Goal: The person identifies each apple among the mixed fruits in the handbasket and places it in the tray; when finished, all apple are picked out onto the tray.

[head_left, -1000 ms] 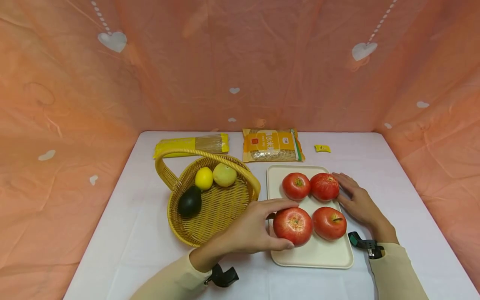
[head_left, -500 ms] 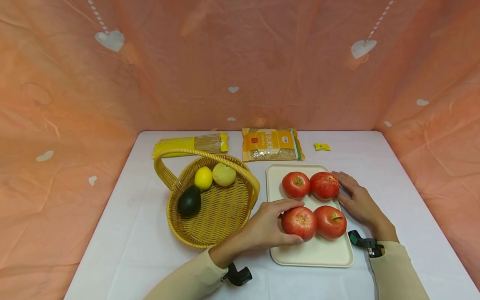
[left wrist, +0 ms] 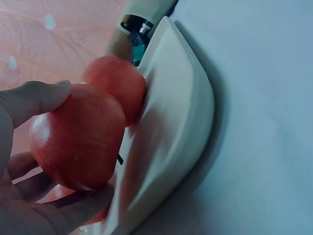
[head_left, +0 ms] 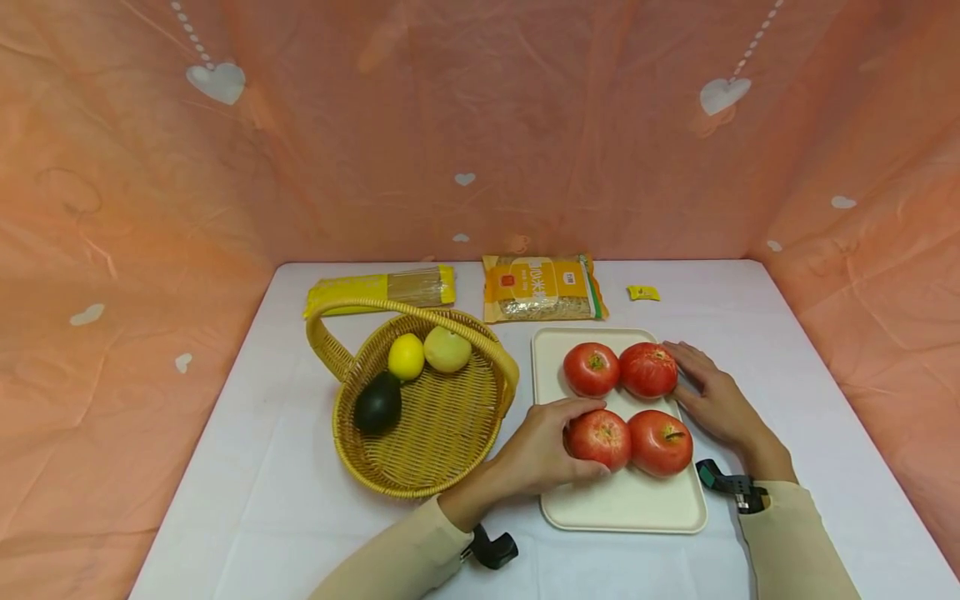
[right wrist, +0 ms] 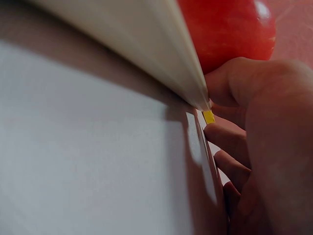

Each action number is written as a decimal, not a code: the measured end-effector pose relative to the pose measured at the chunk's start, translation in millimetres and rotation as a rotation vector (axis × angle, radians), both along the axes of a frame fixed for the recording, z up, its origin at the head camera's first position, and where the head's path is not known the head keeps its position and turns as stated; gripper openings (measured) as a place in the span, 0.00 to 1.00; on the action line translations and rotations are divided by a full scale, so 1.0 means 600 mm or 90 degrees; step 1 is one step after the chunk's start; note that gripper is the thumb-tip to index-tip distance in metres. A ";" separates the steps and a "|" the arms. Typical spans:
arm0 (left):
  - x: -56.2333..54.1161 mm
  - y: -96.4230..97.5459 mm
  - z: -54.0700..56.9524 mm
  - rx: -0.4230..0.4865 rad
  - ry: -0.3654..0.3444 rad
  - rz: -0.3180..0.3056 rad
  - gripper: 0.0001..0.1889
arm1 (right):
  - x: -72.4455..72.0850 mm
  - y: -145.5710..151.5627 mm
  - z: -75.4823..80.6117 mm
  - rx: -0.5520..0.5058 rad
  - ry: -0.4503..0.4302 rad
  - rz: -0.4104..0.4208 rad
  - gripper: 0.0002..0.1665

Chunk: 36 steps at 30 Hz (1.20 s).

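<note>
My left hand (head_left: 542,446) grips a red apple (left wrist: 78,137) with thumb and fingers round its sides. That apple is stem-down, close over the cream tray (head_left: 622,510), at its near left part. Right beside it sits another red apple (head_left: 662,443), stem up. Two more red apples stand in the tray's far half, one on the left (head_left: 592,369) and one on the right (head_left: 648,370). My right hand (head_left: 712,404) rests at the tray's right edge, its thumb by the far right apple and its fingers (right wrist: 230,142) loosely bent along the tray's side.
Left of the tray stands a wicker basket (head_left: 427,450) with an arched handle, holding an avocado (head_left: 378,404), a lemon (head_left: 407,357) and a pale green round fruit (head_left: 447,348). Behind lie a noodle pack (head_left: 382,288), an orange-yellow food bag (head_left: 543,288) and a small yellow packet (head_left: 643,292).
My left hand has carried its apple right and slightly away from me, and down toward the tray, up against the near right apple. The right hand has kept its place.
</note>
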<state>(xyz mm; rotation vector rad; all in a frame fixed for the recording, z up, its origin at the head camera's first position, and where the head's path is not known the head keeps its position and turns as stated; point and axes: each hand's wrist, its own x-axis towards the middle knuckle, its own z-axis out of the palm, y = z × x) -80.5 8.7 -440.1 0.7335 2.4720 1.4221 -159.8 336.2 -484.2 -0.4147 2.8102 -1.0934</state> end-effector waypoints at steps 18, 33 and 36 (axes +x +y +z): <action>-0.011 0.007 -0.025 0.015 0.004 0.024 0.41 | -0.001 0.000 0.001 -0.005 -0.022 -0.006 0.40; -0.006 0.010 -0.025 -0.022 0.071 0.005 0.44 | 0.000 0.000 0.000 -0.003 -0.015 0.000 0.40; -0.005 0.009 -0.024 -0.021 0.064 0.004 0.44 | -0.001 0.000 0.000 -0.003 -0.013 0.000 0.40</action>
